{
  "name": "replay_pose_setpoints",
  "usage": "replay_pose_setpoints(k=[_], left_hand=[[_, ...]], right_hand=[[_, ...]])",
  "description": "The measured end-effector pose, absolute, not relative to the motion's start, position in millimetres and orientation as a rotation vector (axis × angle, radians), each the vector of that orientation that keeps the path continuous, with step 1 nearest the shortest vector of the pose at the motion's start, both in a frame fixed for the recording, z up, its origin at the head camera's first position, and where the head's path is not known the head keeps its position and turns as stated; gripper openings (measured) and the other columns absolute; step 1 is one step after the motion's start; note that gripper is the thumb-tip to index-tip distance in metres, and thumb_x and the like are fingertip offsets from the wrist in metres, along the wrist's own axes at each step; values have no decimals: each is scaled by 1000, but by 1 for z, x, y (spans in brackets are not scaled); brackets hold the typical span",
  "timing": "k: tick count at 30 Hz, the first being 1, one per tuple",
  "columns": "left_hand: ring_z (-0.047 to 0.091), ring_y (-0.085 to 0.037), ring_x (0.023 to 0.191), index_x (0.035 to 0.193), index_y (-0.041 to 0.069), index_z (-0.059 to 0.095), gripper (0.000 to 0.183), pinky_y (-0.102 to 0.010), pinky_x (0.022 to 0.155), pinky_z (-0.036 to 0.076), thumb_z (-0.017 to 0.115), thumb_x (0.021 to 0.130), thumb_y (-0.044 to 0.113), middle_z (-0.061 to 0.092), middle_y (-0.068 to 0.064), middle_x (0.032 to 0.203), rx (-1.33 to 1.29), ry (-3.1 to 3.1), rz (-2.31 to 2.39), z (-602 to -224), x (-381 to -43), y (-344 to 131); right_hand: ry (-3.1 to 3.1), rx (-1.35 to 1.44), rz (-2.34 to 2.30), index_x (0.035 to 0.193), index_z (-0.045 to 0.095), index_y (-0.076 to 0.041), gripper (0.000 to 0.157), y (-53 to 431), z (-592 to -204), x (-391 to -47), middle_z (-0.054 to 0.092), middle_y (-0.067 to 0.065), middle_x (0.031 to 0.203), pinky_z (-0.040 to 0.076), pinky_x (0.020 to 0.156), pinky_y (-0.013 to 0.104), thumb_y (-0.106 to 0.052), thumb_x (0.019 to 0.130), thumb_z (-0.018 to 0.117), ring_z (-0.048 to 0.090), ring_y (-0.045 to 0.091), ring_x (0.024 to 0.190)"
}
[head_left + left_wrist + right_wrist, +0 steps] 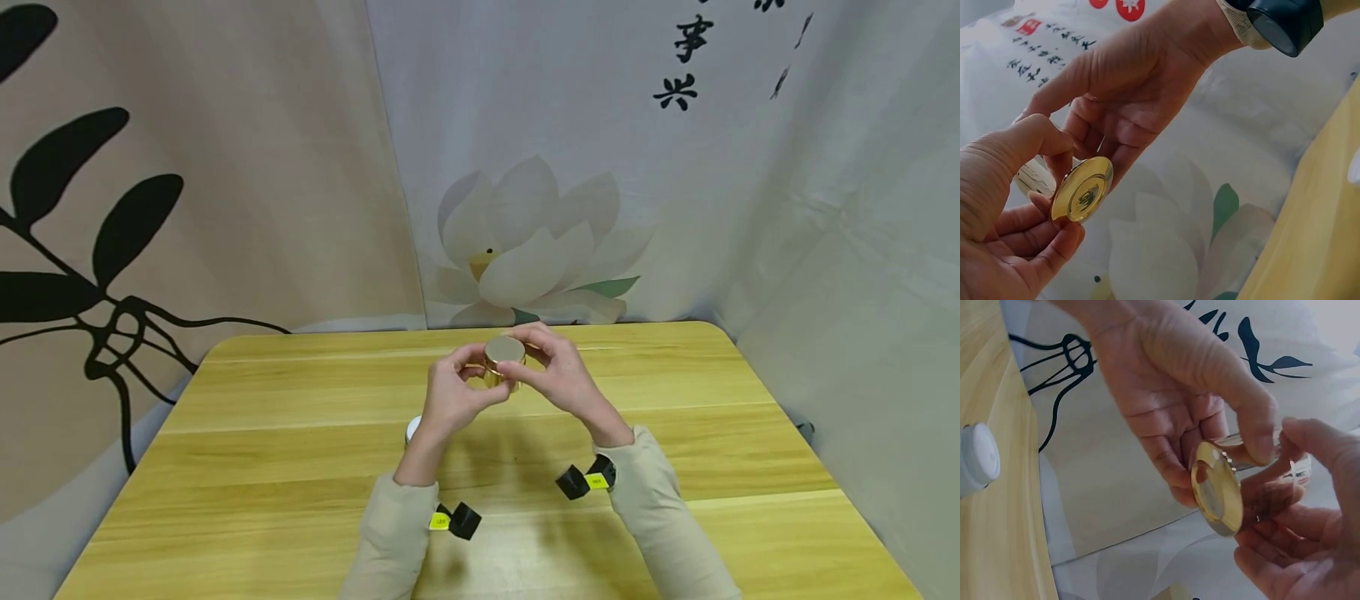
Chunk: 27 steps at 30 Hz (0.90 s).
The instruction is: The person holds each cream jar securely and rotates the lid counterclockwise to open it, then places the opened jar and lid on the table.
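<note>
A small round gold jar (505,350) with a shiny flat top is held above the table, between both hands. My left hand (457,393) grips its side with thumb and fingers. My right hand (557,371) pinches it near the top rim from the other side. A gold end face of the jar (1088,187) with a dark mark in a ring shows in the left wrist view. In the right wrist view the jar's gold end (1215,487) is tilted, and its reflective side is partly covered by fingers.
A white-lidded jar (980,459) stands on the wooden table (300,467), mostly hidden by the left wrist in the head view. A printed curtain (540,242) with a lotus and leaves hangs behind the table's far edge.
</note>
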State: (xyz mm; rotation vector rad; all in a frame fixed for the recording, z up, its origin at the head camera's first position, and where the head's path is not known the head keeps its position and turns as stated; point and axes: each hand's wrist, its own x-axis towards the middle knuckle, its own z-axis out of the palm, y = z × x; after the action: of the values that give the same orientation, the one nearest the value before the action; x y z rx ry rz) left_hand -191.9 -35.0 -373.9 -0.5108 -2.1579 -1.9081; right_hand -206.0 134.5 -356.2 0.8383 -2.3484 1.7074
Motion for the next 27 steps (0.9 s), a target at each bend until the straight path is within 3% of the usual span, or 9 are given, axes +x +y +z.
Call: replay_pose_setpoints(k=[6,11,16,22,27], left_hand=[[58,-24,84,100,-6,66,37,-41,79,51,79,65,-4,65,-15,93,-485,-2136,-1929,-378,-194,-36],[57,-28,85,100,-8,65,37,-48,82,49,77,66,-6,64,-20,92,-492,-2154,-1928,-374,-194,-36],[58,-33,85,100,-12,63,34,-51,82,48,74,68,-8,63,-22,91,-511,-2171,-1941,-354,-180,-37],[59,-34,85,98,-14,61,32,-44,82,50,73,69,-8,63,-23,91,-520,-2203,-1926,-345,-172,-37],[58,-32,86,99,-13,62,33,-43,82,50,73,69,-9,63,-23,92,-530,-2204,-1918,-346,-172,-36]], right_hand=[[-2306,766,1753,118,53,4,43,132,-357,-204,51,18,117,36,104,33,-2,80,72,50,27,113],[-2228,751,1795,105,56,6,34,130,-357,-204,52,17,110,39,102,33,0,77,74,52,23,104],[-2219,861,1852,113,60,5,31,134,-357,-204,51,15,116,38,101,29,-3,83,69,51,20,108],[-2251,915,1811,127,52,5,43,135,-359,-204,47,19,125,35,104,35,-5,87,65,45,26,120],[-2221,843,1819,115,52,6,38,132,-362,-205,48,21,119,35,105,36,2,81,69,47,25,114]])
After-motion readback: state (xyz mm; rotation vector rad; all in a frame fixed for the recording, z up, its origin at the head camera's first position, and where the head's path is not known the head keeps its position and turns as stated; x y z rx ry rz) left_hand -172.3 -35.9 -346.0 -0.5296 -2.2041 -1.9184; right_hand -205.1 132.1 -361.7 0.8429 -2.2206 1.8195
